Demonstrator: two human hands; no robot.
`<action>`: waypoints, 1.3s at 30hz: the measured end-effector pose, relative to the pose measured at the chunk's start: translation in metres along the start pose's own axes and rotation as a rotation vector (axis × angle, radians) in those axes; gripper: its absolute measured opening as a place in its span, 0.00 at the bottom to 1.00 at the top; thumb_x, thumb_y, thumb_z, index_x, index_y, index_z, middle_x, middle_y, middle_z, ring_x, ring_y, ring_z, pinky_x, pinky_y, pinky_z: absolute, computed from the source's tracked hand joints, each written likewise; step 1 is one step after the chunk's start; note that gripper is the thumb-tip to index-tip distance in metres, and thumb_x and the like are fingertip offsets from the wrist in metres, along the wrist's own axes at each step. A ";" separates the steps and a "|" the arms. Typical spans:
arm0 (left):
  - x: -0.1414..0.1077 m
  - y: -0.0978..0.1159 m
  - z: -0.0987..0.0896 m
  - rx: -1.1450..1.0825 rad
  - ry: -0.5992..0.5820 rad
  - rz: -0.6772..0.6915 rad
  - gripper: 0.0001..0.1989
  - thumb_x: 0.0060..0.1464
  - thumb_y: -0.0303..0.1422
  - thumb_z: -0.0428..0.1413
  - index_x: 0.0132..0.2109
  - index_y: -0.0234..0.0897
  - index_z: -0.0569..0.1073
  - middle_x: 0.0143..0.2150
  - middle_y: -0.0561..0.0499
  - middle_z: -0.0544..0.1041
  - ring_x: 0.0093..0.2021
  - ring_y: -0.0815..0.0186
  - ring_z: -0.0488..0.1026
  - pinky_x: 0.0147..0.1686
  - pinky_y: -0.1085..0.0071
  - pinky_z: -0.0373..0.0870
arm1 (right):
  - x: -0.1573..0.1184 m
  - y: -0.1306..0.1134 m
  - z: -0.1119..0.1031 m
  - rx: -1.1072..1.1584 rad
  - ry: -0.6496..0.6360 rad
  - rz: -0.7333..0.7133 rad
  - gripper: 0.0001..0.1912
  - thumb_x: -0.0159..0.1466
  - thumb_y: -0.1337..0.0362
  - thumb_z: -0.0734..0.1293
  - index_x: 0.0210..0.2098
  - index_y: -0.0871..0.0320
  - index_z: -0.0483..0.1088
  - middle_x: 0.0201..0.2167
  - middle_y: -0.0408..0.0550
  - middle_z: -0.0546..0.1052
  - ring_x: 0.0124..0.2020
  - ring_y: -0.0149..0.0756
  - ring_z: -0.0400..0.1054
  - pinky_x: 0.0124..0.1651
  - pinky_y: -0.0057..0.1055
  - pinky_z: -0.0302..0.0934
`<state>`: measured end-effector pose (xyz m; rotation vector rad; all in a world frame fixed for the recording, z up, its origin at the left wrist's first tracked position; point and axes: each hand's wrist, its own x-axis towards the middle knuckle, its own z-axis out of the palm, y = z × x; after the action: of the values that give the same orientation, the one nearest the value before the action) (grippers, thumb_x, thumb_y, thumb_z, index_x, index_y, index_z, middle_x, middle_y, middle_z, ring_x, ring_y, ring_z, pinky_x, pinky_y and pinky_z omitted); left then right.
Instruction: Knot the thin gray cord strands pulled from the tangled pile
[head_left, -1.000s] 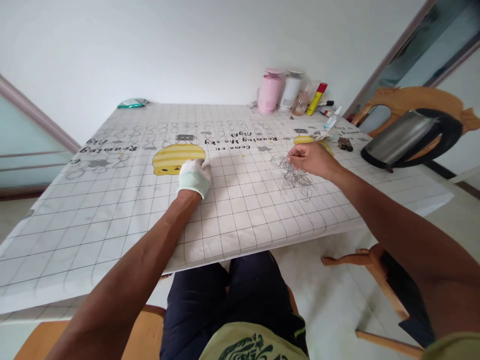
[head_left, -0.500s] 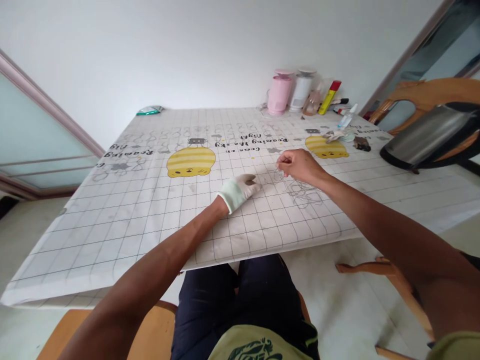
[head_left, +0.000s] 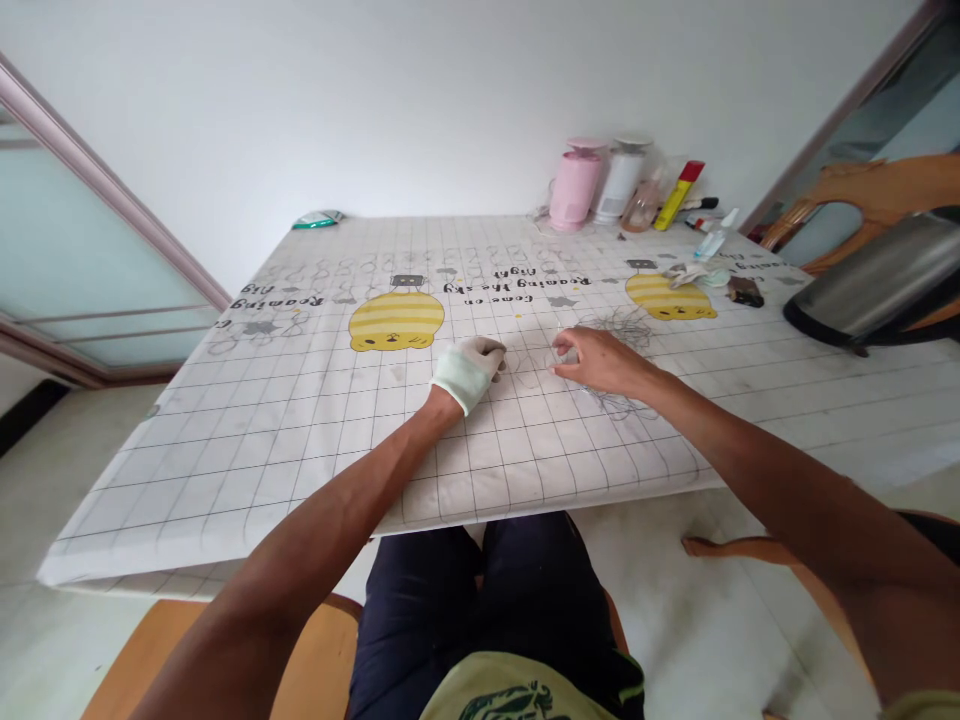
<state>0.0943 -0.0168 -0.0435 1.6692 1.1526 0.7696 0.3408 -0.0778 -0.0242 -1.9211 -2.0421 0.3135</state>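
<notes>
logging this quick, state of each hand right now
Left hand: gloved, curled; whether holding anything cannot be told.
Right hand: open, at the tangled wire.

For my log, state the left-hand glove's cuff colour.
The cuff is pale green, clearest in the head view.

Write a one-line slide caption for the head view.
Gloved left hand and bare right hand at a grid-patterned tablecloth, the right over a loose tangle of thin strands.
</notes>
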 end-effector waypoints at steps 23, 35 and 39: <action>0.004 0.010 -0.023 -0.398 0.098 -0.155 0.05 0.63 0.25 0.57 0.43 0.33 0.77 0.33 0.48 0.81 0.30 0.69 0.77 0.29 0.73 0.71 | -0.017 -0.039 -0.003 -0.134 0.155 -0.129 0.14 0.74 0.60 0.61 0.36 0.55 0.75 0.38 0.53 0.79 0.38 0.45 0.72 0.41 0.40 0.63; 0.006 0.005 -0.026 -0.481 0.068 -0.135 0.06 0.62 0.27 0.60 0.45 0.32 0.78 0.37 0.45 0.82 0.31 0.69 0.78 0.31 0.73 0.73 | 0.023 -0.062 0.044 0.355 -0.039 -0.275 0.17 0.75 0.55 0.61 0.37 0.54 0.77 0.41 0.48 0.81 0.38 0.39 0.73 0.41 0.35 0.64; 0.007 0.006 -0.026 -0.344 0.106 -0.113 0.08 0.65 0.29 0.57 0.47 0.33 0.80 0.37 0.46 0.82 0.30 0.69 0.78 0.29 0.73 0.71 | 0.023 -0.061 0.044 0.501 -0.014 -0.182 0.23 0.77 0.47 0.60 0.33 0.54 0.75 0.34 0.47 0.82 0.37 0.40 0.76 0.42 0.35 0.68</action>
<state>0.0761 -0.0024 -0.0280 1.2813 1.1054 0.9343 0.2669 -0.0572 -0.0400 -1.4257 -1.8979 0.7161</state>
